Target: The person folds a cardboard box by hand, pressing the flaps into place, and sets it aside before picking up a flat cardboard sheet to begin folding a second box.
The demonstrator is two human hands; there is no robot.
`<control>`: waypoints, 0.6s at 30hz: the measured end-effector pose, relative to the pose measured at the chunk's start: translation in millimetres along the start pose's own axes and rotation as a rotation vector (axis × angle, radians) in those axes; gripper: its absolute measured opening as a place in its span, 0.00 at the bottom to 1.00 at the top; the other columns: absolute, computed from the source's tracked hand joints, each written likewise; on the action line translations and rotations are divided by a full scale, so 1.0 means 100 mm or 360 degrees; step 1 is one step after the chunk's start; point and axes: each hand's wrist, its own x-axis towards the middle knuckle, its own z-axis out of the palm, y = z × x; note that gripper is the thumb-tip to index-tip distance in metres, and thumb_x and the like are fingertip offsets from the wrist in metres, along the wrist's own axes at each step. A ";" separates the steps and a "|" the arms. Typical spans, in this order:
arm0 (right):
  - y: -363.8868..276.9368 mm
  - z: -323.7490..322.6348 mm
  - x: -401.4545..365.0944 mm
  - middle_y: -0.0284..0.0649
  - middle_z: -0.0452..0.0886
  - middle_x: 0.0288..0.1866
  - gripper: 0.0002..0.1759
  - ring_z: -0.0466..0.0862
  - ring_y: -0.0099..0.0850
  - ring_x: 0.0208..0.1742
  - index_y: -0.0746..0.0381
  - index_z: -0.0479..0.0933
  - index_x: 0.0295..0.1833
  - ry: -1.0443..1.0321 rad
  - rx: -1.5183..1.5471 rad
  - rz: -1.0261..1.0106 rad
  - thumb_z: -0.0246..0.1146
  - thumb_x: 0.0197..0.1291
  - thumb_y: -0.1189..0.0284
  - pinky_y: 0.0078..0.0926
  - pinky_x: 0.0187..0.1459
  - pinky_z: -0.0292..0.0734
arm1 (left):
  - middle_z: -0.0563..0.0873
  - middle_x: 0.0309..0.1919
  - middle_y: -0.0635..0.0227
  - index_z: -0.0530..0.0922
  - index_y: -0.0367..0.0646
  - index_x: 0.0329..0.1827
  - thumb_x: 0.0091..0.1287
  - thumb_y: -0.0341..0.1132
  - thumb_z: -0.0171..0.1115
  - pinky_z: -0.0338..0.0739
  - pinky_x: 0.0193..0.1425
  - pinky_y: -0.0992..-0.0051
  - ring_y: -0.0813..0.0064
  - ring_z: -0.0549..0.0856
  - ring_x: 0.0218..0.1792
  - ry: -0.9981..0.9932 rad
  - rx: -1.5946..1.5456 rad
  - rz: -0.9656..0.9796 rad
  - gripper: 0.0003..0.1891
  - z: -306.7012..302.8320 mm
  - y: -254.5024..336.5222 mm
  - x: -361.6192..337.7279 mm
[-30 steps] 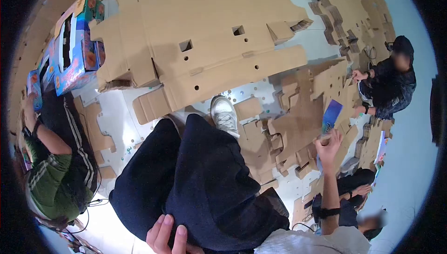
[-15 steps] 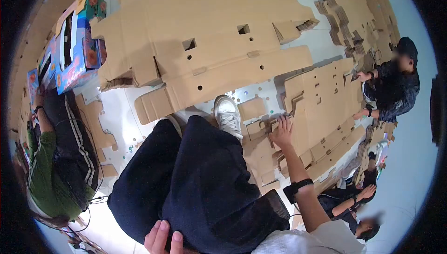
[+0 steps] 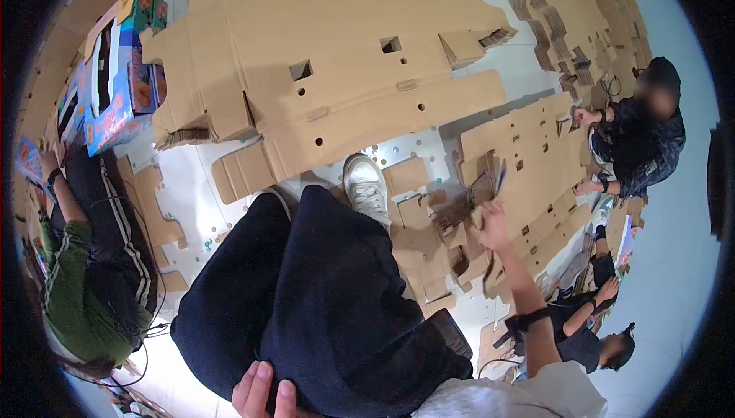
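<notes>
My right hand (image 3: 492, 226) is at the near-left edge of a stack of die-cut cardboard sheets (image 3: 528, 135) on the floor. Its fingers are closed on a cardboard flap (image 3: 482, 179) that stands up from the stack, partly blurred. My left hand (image 3: 264, 391) rests on my dark trousers (image 3: 329, 295) at the bottom of the view. Its visible fingers lie apart against the cloth and hold nothing. Beyond my white shoe (image 3: 366, 188) lies a large stack of flat cardboard sheets (image 3: 344, 43) with square and round holes.
Printed colourful boxes (image 3: 122, 73) stand at the far left, beside a person in a green top (image 3: 84, 288). A person in a black cap (image 3: 651, 127) touches the sheets' far end. Another person (image 3: 589, 334) sits at lower right. Round scraps (image 3: 207, 246) lie on the floor.
My right hand has moved slightly right and down, and cardboard flaps beside it have lifted and bent upward. My left hand stays on my trousers. The view has shifted slightly.
</notes>
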 end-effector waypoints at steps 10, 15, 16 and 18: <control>0.12 0.85 -0.80 0.48 0.78 0.50 0.33 0.73 0.44 0.56 0.69 0.78 0.45 -0.0308 -0.0418 -0.0042 0.71 0.41 0.51 0.46 0.58 0.65 | 0.80 0.51 0.44 0.74 0.33 0.55 0.71 0.28 0.42 0.75 0.56 0.59 0.51 0.81 0.49 0.0057 -0.0003 0.0016 0.15 0.02 -0.01 -0.02; -0.02 1.51 -0.49 0.49 0.78 0.49 0.27 0.72 0.46 0.58 0.66 0.78 0.39 -0.0190 -0.0234 0.0391 0.71 0.40 0.55 0.43 0.57 0.67 | 0.80 0.51 0.44 0.74 0.34 0.55 0.71 0.28 0.43 0.75 0.56 0.60 0.51 0.81 0.50 0.0034 -0.0016 0.0015 0.15 0.00 0.01 -0.02; -0.05 1.45 -0.50 0.49 0.78 0.49 0.27 0.72 0.46 0.58 0.66 0.78 0.39 -0.0189 -0.0221 0.0391 0.71 0.40 0.55 0.43 0.57 0.67 | 0.80 0.51 0.45 0.74 0.34 0.55 0.71 0.28 0.43 0.75 0.56 0.60 0.51 0.81 0.50 0.0027 -0.0013 0.0013 0.15 0.00 0.00 -0.03; 0.06 1.14 -0.61 0.50 0.78 0.48 0.24 0.73 0.47 0.57 0.66 0.78 0.38 -0.0203 -0.0217 0.0227 0.72 0.38 0.59 0.43 0.55 0.68 | 0.80 0.51 0.45 0.74 0.34 0.55 0.71 0.28 0.43 0.75 0.56 0.59 0.51 0.81 0.50 0.0023 -0.0012 0.0016 0.15 0.00 -0.01 -0.02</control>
